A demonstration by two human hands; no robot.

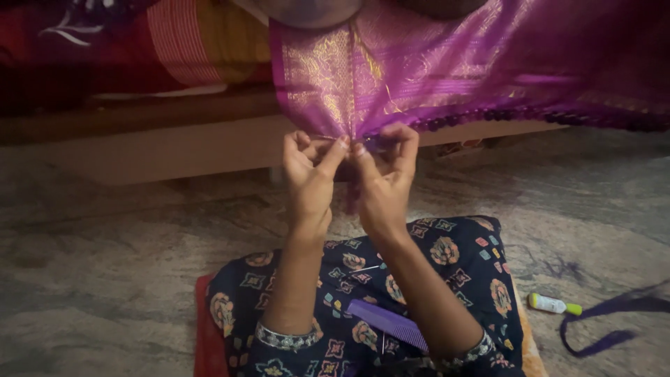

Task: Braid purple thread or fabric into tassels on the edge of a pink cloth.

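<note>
A purple silk cloth with gold woven patterns (433, 63) hangs down from a low bed edge in front of me. Its lower edge is gathered into a bunch at the middle. My left hand (310, 178) and my right hand (384, 174) both pinch that gathered edge, fingertips close together and touching the fabric. Dark purple tassels (530, 115) run along the hem to the right. On my lap, over a dark floral garment (447, 258), lies a purple comb (387, 322). A thin needle-like piece (359, 270) rests on the lap too.
A small white tube with a yellow-green cap (553, 304) lies on the stone floor (105, 279) at right, next to a loose purple strip (614, 321). More folded cloth in red and yellow (188, 42) sits on the bed at left. A wooden bed rail (139, 115) crosses the frame.
</note>
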